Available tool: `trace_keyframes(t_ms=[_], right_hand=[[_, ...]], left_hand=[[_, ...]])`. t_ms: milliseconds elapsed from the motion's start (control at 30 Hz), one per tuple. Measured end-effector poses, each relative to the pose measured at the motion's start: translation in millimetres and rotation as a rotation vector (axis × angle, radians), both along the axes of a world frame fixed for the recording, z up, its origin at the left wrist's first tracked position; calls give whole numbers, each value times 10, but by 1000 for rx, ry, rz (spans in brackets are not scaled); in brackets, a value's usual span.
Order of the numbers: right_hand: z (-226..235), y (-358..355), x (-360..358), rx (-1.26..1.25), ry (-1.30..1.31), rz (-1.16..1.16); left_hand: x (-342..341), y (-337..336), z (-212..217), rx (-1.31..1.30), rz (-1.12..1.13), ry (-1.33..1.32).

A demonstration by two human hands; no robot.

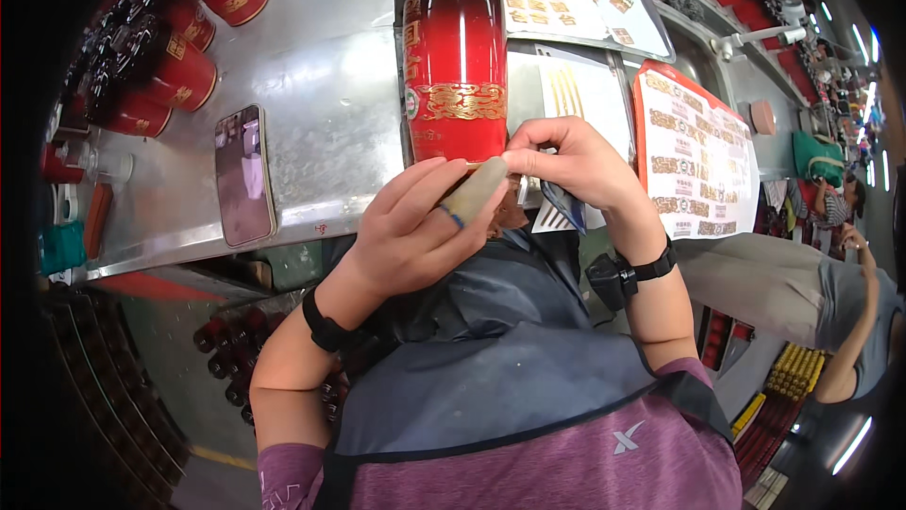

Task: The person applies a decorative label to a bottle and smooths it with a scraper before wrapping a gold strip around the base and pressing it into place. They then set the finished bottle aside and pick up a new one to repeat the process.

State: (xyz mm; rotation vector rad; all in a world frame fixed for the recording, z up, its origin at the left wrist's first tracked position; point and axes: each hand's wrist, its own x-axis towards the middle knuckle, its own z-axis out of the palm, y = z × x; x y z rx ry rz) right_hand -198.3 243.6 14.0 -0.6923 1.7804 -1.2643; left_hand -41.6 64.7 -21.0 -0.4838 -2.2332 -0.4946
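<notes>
Big red bottle (456,57) w/ gold trim lies on the metal table (330,48), base toward the person, neck pointing away. Both hands meet right at its near end. Left hand (415,232) is curled, fingers closed round a pale flat smoothing tool (475,191) w/ tip aimed at the bottle's base. Right hand (576,166) sits just beside it, thumb & forefinger pinched narrow on a small thin bit, prob. a label or backing strip, too small to tell. A dark blue flap (564,208) hangs below that hand.

Doing this well, my read: keep bottle from rolling, hold the strip taut w/ right hand, press tool flat from one edge outward so no bubbles or creases, keep gold band square to the trim already on the glass.

Surface: brushed steel table, shiny, a bit scuffed. Phone (243,173) lies screen-up to the left, well apart from the bottle. More red bottles (179,57) crowd the far left corner. Sheets of gold stickers (694,156) lie to the right on a red-edged tray, more sheets beyond the bottle. Room: busy workshop, crates of bottles (226,359) under the table, another person (849,321) seated at right, lamps on the far side.
</notes>
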Motion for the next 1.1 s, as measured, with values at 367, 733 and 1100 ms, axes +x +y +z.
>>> trace_keyframes(t_ms=[367, 733, 1100], right_hand=[[94, -24, -39, 70, 98, 4], [-394, -117, -92, -62, 279, -22], [-199, -202, 19, -78, 300, -41]], left_hand=[[-248, -133, 121, 218, 178, -240], [-228, 77, 48, 267, 246, -54], [-189, 18, -55, 370, 241, -113]])
